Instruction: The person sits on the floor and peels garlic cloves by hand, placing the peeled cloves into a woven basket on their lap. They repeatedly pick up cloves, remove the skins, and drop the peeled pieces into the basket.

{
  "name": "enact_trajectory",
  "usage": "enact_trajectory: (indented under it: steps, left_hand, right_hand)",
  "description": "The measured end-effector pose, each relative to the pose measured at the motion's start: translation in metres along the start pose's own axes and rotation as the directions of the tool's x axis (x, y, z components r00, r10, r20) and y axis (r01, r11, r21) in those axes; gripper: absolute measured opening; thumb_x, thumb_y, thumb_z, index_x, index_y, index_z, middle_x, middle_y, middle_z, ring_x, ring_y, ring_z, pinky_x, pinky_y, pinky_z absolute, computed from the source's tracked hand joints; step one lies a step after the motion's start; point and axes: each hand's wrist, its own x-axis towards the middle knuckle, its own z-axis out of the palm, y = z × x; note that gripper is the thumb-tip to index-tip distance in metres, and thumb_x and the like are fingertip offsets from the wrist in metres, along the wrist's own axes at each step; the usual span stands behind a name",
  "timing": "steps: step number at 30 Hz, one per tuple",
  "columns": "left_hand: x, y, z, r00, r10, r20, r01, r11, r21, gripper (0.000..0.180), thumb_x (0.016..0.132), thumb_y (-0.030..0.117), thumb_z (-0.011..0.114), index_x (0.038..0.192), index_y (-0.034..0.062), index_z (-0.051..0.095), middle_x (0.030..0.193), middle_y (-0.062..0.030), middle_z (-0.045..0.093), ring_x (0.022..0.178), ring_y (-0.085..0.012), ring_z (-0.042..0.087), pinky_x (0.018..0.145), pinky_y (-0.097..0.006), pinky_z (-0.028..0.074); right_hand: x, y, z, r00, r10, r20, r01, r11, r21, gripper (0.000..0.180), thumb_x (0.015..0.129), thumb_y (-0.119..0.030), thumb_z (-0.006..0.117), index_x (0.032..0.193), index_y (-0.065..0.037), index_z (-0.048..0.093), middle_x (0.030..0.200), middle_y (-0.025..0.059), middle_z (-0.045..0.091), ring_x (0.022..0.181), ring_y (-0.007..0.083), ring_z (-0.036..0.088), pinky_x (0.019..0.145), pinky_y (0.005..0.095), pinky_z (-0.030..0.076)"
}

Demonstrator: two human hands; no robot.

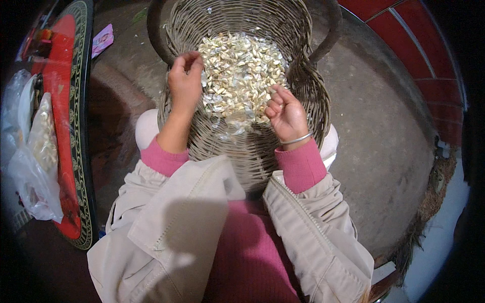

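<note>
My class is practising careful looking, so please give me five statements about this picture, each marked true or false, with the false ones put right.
1. The left hand and the right hand are both over the basket. True.
2. The bracelet is on the left wrist. False: it is on the right wrist.
3. Pale cloves lie in the basket. True.
4. The plastic bag lies in the basket. False: it is on the red table, to the left.
5. The cuffs showing beyond the jacket sleeves are green. False: they are pink.
</note>
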Motion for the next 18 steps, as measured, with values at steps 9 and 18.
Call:
enact_trajectory:
  steps: [9, 18]
  left_hand:
    - [0.030, -0.076, 0.019, 0.947, -0.187, 0.261, 0.064, 0.907, 0.417, 0.017, 0.075, 0.012, 0.050, 0.088, 0.0027, 0.056, 0.080, -0.0042, 0.058, 0.071, -0.0127, 0.053, 0.062, -0.027, 0.043]
    - [-0.002, -0.110, 0.022, 0.797, -0.358, 0.487, -0.276, 0.501, 0.820, 0.023, 0.071, 0.007, 0.044, 0.092, 0.0102, 0.052, 0.098, -0.0112, 0.050, 0.092, -0.0295, 0.048, 0.078, -0.037, 0.040]
  right_hand:
    - [0.003, -0.014, -0.005, 0.996, -0.005, -0.085, 0.009, 0.999, 0.053, 0.012, 0.084, -0.010, 0.036, 0.091, -0.003, 0.043, 0.059, -0.0016, 0.034, 0.043, 0.0066, 0.026, 0.036, 0.0200, 0.022]
    - [0.004, -0.013, -0.008, 0.998, 0.033, -0.062, -0.027, 0.996, 0.083, 0.013, 0.084, -0.013, 0.036, 0.091, -0.004, 0.043, 0.060, -0.0013, 0.036, 0.042, 0.0061, 0.027, 0.035, 0.0189, 0.023]
